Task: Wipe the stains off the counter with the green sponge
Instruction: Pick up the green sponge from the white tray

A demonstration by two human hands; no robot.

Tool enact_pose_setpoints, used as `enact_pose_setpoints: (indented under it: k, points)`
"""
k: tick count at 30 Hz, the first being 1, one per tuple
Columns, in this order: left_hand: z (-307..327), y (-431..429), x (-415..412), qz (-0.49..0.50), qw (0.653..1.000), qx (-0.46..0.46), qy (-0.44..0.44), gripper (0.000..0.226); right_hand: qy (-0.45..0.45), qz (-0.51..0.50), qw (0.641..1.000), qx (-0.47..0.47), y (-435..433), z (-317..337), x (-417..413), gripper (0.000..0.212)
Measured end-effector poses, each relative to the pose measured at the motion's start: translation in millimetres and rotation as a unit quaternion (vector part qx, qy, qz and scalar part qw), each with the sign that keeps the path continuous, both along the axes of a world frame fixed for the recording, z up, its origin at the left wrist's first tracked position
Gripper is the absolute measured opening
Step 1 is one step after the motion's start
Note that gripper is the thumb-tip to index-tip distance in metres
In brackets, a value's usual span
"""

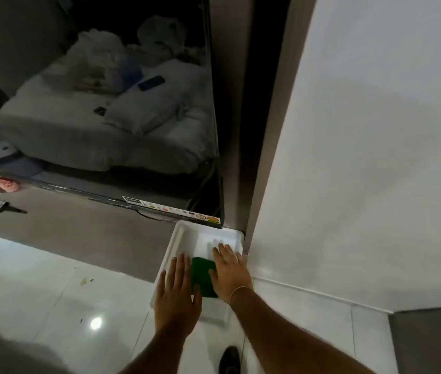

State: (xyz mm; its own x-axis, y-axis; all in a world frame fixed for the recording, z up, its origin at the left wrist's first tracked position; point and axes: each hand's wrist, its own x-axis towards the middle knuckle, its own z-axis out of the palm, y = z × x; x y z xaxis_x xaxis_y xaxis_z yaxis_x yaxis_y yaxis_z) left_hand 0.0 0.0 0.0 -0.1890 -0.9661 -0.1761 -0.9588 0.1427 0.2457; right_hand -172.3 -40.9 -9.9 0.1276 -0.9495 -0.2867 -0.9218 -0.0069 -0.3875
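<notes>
A green sponge (pixel 202 276) lies flat in a white tray (pixel 179 236) on the counter (pixel 52 279), near the right wall. The left hand (pixel 177 295) and right hand (pixel 228 271) hover spread open on either side, gripping nothing. It looks light, soft and thin; pinch its near edge.
</notes>
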Motion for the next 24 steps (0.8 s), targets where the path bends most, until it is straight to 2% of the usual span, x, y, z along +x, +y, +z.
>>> enact_pose_setpoints:
  k: [5,10,13,16,19,22,24]
  points:
    - [-17.5,-19.1,1.9,0.0,1.0,0.0,-0.009,0.076,0.02,-0.003,0.997,0.069,-17.8,-21.4,10.2,0.081]
    - [-21.4,-20.5,4.7,-0.019,1.0,0.014,-0.019,0.077,0.061,-0.007,0.992,0.112,-15.8,-32.5,22.4,0.083]
    - [-23.6,-26.7,6.5,-0.019,1.0,0.022,-0.009,0.078,0.057,-0.022,0.988,0.14,-20.6,-34.5,29.2,0.079]
    - [-25.3,-29.8,8.0,-0.015,1.0,0.023,-0.004,0.078,0.059,-0.037,0.988,0.137,-31.5,-34.2,32.4,0.059]
    - [-20.6,-32.6,7.6,-0.001,1.0,0.029,0.001,0.079,-0.014,-0.064,0.982,0.175,-41.7,-24.6,32.1,0.033]
    - [0.6,-32.2,-5.1,0.041,0.998,0.022,0.034,0.082,-0.107,-0.092,0.977,0.16,-39.1,4.1,18.8,0.033]
    - [16.5,-29.7,-16.0,0.047,0.997,0.013,0.059,0.083,-0.176,-0.137,0.96,0.168,-32.6,22.6,5.8,0.026]
